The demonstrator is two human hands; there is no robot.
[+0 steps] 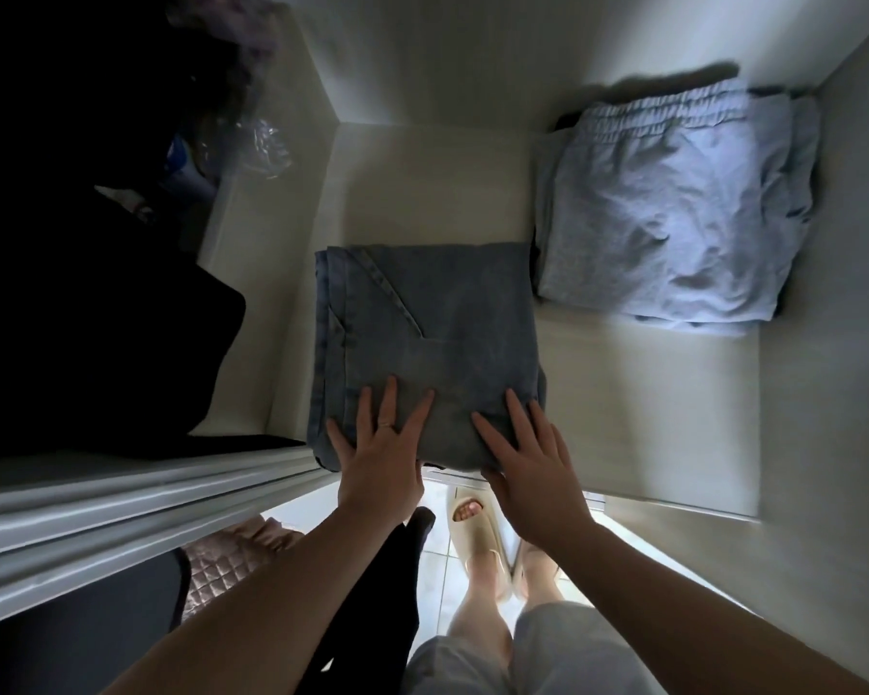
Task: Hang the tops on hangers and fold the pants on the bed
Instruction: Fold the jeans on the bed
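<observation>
fingers of both hands are spread wide and flat, left hand [383,446] and right hand [528,456], on the folded jeans [422,343] overhanging the shelf [643,418] edge at 6 o'clock; folded grey pants [673,213] at 2 o'clock, bare shelf between.

Folded blue jeans [425,338] flat on shelf, folded grey sweatpants [673,213] beside

faded blue jeans [427,338], pale grey sweatpants [673,213] (perhaps bluish)
</observation>
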